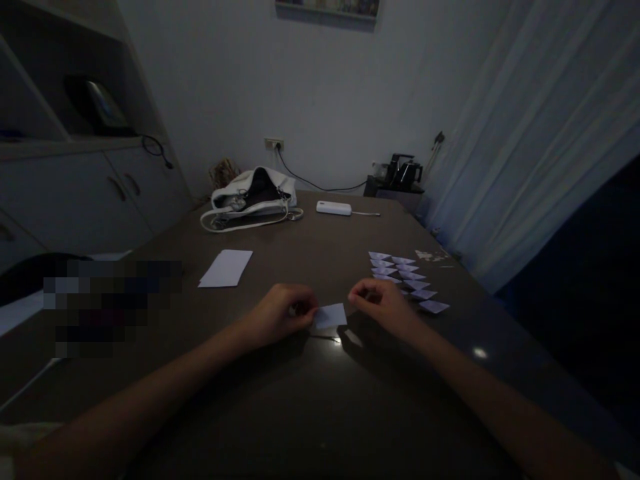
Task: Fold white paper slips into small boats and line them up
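Note:
My left hand [280, 313] pinches the left edge of a small piece of white paper [331, 316] between thumb and fingertips. The paper is held just above the dark table, and its reflection shows below it. To its right, a short gap from the paper's edge, my right hand [383, 303] is closed, thumb and fingertips drawn together with nothing visible in them. Beyond that hand, two rows of small folded paper pieces [420, 293] lie on the table, the nearer ones partly hidden by it. A stack of white paper sheets [227, 268] lies farther left.
At the table's [310, 413] far side are a white handbag [253, 197] and a white power bank [334, 208] with a short cable. Small paper scraps [431, 255] lie near the right edge. A black kettle [407, 173] stands behind. Something blurred out occupies the left side.

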`<state>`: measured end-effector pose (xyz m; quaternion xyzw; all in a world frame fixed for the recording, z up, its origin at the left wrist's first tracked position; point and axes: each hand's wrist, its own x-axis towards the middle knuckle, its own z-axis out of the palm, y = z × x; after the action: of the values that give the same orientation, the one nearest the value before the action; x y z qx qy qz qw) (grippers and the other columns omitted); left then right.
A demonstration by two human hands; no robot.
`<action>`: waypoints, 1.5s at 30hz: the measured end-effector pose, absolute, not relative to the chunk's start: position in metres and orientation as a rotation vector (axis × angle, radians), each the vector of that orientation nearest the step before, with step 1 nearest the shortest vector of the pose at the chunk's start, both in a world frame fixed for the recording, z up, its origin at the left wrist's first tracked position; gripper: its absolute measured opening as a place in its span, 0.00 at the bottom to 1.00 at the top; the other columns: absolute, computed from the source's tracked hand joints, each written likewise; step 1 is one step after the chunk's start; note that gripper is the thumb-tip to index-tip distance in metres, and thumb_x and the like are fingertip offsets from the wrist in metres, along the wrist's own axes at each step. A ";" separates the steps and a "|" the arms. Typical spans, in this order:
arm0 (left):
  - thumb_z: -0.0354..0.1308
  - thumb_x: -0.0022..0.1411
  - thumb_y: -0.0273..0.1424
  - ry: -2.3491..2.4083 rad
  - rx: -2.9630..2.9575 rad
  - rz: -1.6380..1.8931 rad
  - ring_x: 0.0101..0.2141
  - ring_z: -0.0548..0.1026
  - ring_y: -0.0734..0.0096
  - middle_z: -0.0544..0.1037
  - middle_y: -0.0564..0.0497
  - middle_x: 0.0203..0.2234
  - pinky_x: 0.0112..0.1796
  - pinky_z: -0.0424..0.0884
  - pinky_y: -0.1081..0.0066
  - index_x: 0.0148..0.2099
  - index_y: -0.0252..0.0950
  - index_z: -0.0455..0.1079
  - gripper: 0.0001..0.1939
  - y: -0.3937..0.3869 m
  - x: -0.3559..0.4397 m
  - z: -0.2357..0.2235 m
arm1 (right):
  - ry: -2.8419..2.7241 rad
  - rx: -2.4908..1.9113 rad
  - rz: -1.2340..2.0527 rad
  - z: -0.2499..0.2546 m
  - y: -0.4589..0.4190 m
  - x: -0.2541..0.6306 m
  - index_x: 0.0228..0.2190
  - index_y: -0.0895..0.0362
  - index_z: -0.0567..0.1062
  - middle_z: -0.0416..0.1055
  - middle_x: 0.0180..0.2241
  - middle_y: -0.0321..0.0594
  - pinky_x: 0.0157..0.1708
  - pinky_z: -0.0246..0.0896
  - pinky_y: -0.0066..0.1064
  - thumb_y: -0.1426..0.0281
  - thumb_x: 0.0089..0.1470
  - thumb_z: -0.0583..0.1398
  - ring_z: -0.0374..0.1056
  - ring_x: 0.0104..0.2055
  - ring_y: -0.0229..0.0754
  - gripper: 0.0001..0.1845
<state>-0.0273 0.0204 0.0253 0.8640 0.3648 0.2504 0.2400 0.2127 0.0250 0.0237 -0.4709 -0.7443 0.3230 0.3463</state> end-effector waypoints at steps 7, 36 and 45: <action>0.55 0.58 0.29 0.976 2.323 0.701 0.26 0.69 0.74 0.71 0.53 0.24 0.28 0.63 0.76 0.32 0.32 0.70 0.06 0.021 -0.031 0.025 | -1.919 -1.140 0.981 0.025 0.018 0.206 0.36 0.57 0.76 0.75 0.32 0.40 0.29 0.60 0.29 0.65 0.52 0.61 0.69 0.31 0.39 0.10; 0.54 0.63 0.34 0.984 2.334 0.593 0.26 0.69 0.74 0.74 0.51 0.24 0.28 0.62 0.76 0.33 0.31 0.73 0.12 0.018 -0.025 0.023 | -1.864 -1.200 1.123 0.022 0.012 0.203 0.22 0.59 0.74 0.69 0.21 0.37 0.24 0.55 0.27 0.68 0.46 0.62 0.63 0.23 0.35 0.07; 0.54 0.63 0.33 0.968 2.327 0.660 0.27 0.70 0.73 0.73 0.52 0.26 0.30 0.64 0.75 0.34 0.32 0.72 0.10 0.021 -0.028 0.022 | -1.781 -1.207 1.189 0.022 0.012 0.200 0.22 0.59 0.73 0.68 0.21 0.35 0.24 0.54 0.26 0.67 0.46 0.63 0.61 0.23 0.34 0.08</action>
<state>-0.0279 0.0213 0.0221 0.8612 0.3582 0.2443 0.2651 0.2002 0.0125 0.0223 -0.4625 -0.6827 0.4558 0.3351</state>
